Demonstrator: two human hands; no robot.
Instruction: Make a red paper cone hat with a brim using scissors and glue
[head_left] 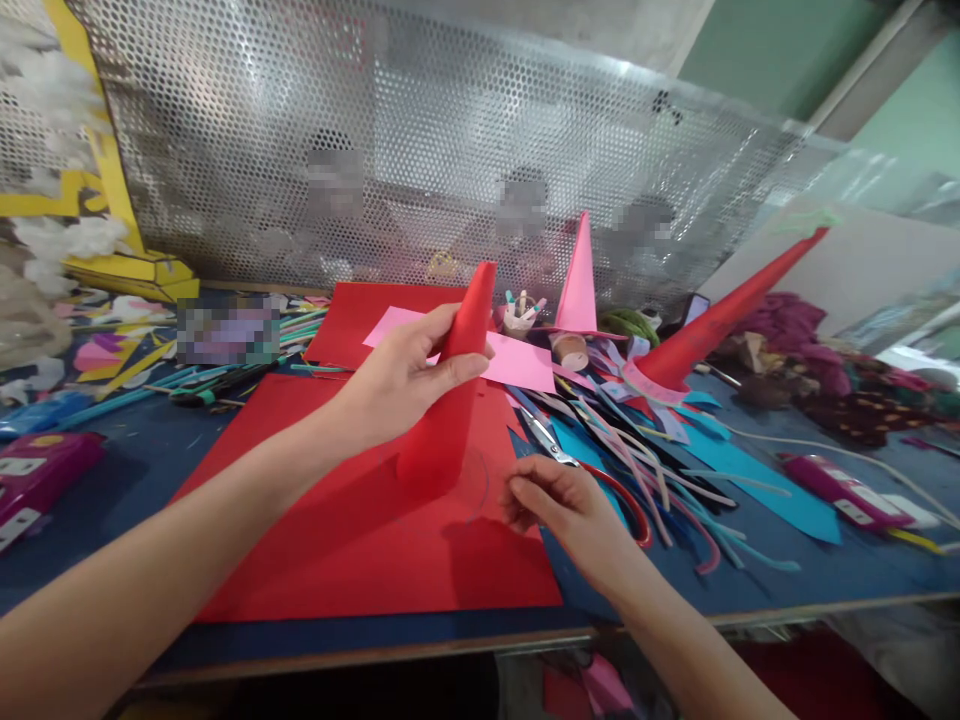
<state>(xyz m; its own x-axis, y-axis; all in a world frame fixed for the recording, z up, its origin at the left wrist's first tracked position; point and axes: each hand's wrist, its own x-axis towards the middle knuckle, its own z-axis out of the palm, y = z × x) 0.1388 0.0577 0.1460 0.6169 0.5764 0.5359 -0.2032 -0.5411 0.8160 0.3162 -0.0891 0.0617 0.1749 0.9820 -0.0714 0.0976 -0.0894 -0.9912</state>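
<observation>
A tall red paper cone (442, 435) stands, leaning slightly right, on a large red paper sheet (322, 560). My left hand (401, 375) is wrapped round the cone's upper half, thumb in front. Beside its base a thin curved line is drawn on the sheet. My right hand (566, 510) hovers over the sheet's right edge with its fingers curled together; whatever they may hold is hidden. Just behind that hand lie scissors (549, 438) with red handles. Pink paper (525, 363) lies behind the cone.
At right lie a finished-looking red cone hat (720, 310), pipe cleaners (652, 460) and blue paper (780, 490). A pink cone hat (577, 285) and a cup of markers (519, 318) stand at the back. Purple power strips (847, 490) flank the work area. A perforated metal screen (450, 120) bounds the table.
</observation>
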